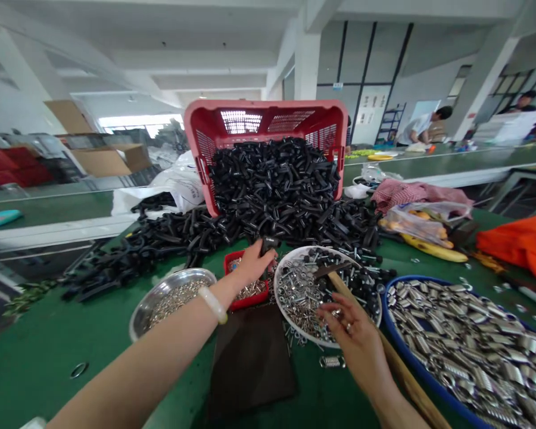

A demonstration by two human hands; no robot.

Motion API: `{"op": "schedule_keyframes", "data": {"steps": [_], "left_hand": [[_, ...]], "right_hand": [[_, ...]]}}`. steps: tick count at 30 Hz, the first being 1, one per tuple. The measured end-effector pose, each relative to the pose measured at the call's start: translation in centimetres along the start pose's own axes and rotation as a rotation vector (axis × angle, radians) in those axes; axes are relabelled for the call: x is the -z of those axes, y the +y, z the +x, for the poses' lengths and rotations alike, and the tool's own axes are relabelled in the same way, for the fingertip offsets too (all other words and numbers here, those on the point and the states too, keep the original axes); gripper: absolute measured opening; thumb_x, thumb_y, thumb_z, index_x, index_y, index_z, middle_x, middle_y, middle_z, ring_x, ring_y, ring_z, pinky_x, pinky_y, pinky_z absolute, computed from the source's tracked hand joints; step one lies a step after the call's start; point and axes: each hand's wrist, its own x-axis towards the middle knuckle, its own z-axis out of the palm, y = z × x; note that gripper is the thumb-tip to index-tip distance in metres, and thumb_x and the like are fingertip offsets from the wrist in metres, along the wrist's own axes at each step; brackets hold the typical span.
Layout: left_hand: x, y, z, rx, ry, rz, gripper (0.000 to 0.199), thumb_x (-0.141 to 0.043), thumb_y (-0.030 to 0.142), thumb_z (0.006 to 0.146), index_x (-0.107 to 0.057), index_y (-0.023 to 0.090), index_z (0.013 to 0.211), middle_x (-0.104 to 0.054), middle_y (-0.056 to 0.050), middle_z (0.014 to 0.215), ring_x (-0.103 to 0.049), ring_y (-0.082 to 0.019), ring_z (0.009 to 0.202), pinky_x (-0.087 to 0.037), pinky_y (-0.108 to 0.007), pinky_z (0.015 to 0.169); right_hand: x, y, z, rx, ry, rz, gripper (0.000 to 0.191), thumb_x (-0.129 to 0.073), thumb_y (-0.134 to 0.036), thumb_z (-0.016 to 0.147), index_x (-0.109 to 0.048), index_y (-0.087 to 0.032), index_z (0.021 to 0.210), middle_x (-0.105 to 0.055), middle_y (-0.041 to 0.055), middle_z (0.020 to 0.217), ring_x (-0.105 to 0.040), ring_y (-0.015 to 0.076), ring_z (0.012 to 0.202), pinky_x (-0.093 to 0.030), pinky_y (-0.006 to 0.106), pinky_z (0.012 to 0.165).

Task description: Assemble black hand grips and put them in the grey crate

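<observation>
My left hand (252,265) reaches over the red tray (238,304) of small metal pins, its fingers closed on a black plastic handle (270,242). At the edge of the black pile (268,205), that handle sits close to the loose parts. My right hand (355,333) hovers over the near side of the white bowl (309,340), thumb and fingers drawn together. Whatever lies between those fingertips is too small to make out. Bolts, rings and pins fill the bowl. Across it rests a hammer (397,363) with a wooden handle, partly behind my right hand.
A tipped red crate (268,107) spills black parts across the green table. Left stands a steel bowl (136,319) of small pins; right, a blue-rimmed tray (433,387) of springs. A dark pad (252,363) lies in front. Bananas (433,247) and orange cloth (522,241) sit farther right.
</observation>
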Motion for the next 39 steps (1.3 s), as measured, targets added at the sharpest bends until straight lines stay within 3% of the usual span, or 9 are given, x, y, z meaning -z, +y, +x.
{"op": "schedule_keyframes", "data": {"steps": [2,6,11,19,26,31,35,37,39], "left_hand": [[-1.3,0.3,-4.5,0.19,-0.15,-0.425,0.019,-0.05,0.029,0.074,-0.048,0.018,0.09,-0.061,-0.003,0.08,-0.047,-0.008,0.047,-0.035,-0.02,0.042],[-3.6,0.5,-11.4,0.61,-0.32,-0.972,0.021,-0.056,0.017,0.063,-0.047,0.016,0.082,-0.052,0.003,0.068,-0.041,-0.003,0.044,-0.029,-0.013,0.037],[-3.8,0.7,-13.7,0.89,-0.463,-1.461,0.012,-0.049,0.021,0.065,-0.044,0.012,0.071,-0.042,0.004,0.058,-0.035,-0.002,0.04,-0.024,-0.01,0.032],[-3.5,0.5,-14.2,0.976,-0.606,-1.557,0.013,-0.045,0.024,0.067,-0.043,0.012,0.066,-0.03,0.006,0.048,-0.029,-0.001,0.035,-0.022,-0.009,0.031],[-3.1,0.2,-14.2,0.988,-0.686,-1.657,0.013,-0.046,0.024,0.067,-0.04,0.012,0.067,-0.028,0.007,0.049,-0.026,0.0,0.035,-0.019,-0.007,0.032],[-2.8,-0.3,-15.1,0.82,-0.722,-1.534,0.011,-0.048,0.018,0.065,-0.042,0.014,0.072,-0.034,0.005,0.058,-0.026,-0.001,0.038,-0.015,-0.01,0.033],[-2.3,-0.7,-16.0,0.727,-0.878,-1.561,0.02,-0.052,0.02,0.065,-0.046,0.013,0.083,-0.035,0.004,0.064,-0.027,-0.001,0.041,-0.016,-0.01,0.035],[-2.2,-0.9,-16.0,0.74,-0.861,-1.654,0.028,-0.055,0.029,0.067,-0.047,0.013,0.089,-0.035,0.004,0.064,-0.027,-0.001,0.042,-0.017,-0.01,0.035],[-2.3,-1.1,-15.7,0.774,-0.749,-1.733,0.032,-0.056,0.039,0.07,-0.047,0.015,0.089,-0.035,0.005,0.063,-0.027,-0.001,0.041,-0.018,-0.009,0.035]], "right_hand": [[-0.7,-1.5,0.2,0.015,0.011,0.017,0.034,-0.056,-0.037,0.077,-0.046,-0.022,0.106,-0.062,0.0075,0.092,-0.06,0.0204,0.083,-0.048,0.036,0.076],[-2.8,-5.3,0.4,0.11,-0.108,0.049,0.026,-0.055,-0.034,0.078,-0.051,-0.022,0.101,-0.062,0.0056,0.094,-0.058,0.0184,0.088,-0.046,0.033,0.081],[-4.5,-7.1,1.0,0.14,-0.292,0.007,0.022,-0.054,-0.033,0.078,-0.052,-0.021,0.097,-0.062,0.0035,0.088,-0.059,0.0168,0.083,-0.047,0.031,0.076],[-5.2,-7.4,0.8,0.168,-0.417,-0.162,0.017,-0.052,-0.03,0.08,-0.056,-0.019,0.093,-0.062,0.0037,0.088,-0.057,0.0135,0.073,-0.046,0.025,0.062],[-5.2,-7.0,0.9,0.228,-0.458,-0.189,0.015,-0.051,-0.026,0.08,-0.057,-0.02,0.092,-0.062,0.003,0.089,-0.057,0.0135,0.077,-0.046,0.027,0.069],[-4.8,-5.7,1.5,0.001,-0.522,-0.179,0.018,-0.056,-0.031,0.076,-0.056,-0.018,0.089,-0.064,0.0025,0.079,-0.06,0.0142,0.073,-0.047,0.027,0.065],[-4.3,-4.3,1.9,-0.232,-0.596,-0.145,0.027,-0.057,-0.038,0.075,-0.056,-0.014,0.088,-0.065,0.0042,0.079,-0.062,0.0155,0.075,-0.049,0.027,0.066],[-3.6,-3.5,2.4,-0.225,-0.581,-0.321,0.031,-0.046,-0.04,0.082,-0.055,-0.014,0.094,-0.066,0.0052,0.08,-0.063,0.0147,0.072,-0.05,0.026,0.062],[-2.3,-2.8,3.4,-0.109,-0.483,-0.627,0.03,-0.039,-0.037,0.086,-0.056,-0.014,0.095,-0.066,0.0073,0.085,-0.062,0.0154,0.075,-0.049,0.027,0.066]]}}
